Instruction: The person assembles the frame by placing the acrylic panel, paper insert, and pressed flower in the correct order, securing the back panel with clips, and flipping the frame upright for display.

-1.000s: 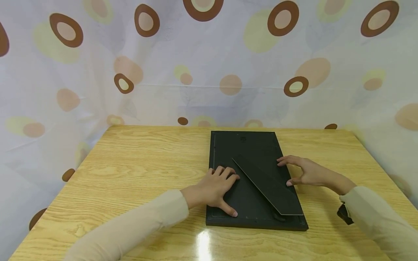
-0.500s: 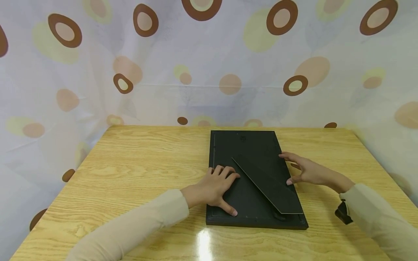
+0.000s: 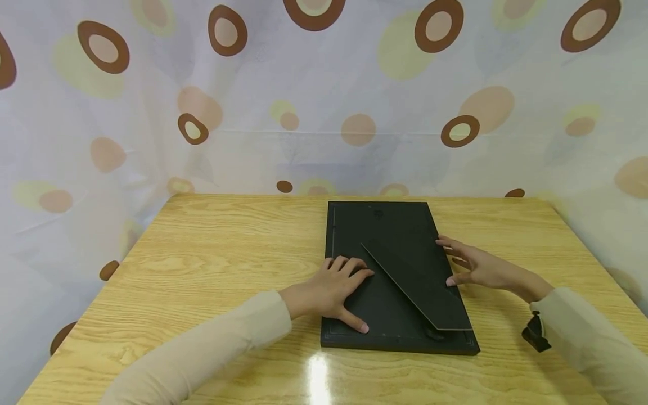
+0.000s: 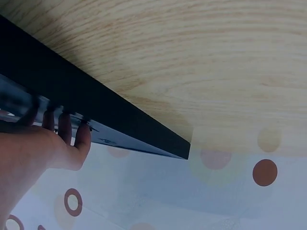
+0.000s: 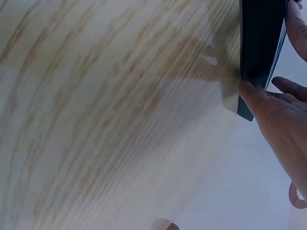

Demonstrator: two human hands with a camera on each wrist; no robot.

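A black picture frame [image 3: 354,225] lies with its back up on the wooden table. Its easel leg [image 3: 425,292] slants across the back, the wide end toward the near right corner. My left hand [image 3: 336,289] rests on the left part of the back, fingers spread and thumb toward the near edge. At the long right edge is my right hand [image 3: 478,267], its thumb by the top and its fingers along the side. In the right wrist view one fingertip [image 5: 248,88] of it touches the frame's side wall. The frame's front is hidden beneath.
The wooden table [image 3: 228,242] extends around the frame, with its far edge close behind it. A white curtain [image 3: 324,112] with brown and yellow ovals hangs at the back and sides. A black strap piece [image 3: 535,333] sits at the right cuff.
My right hand's fingers have shifted slightly away and to the right, from over the frame's back to its right side edge. My left hand and the picture frame have stayed in place.
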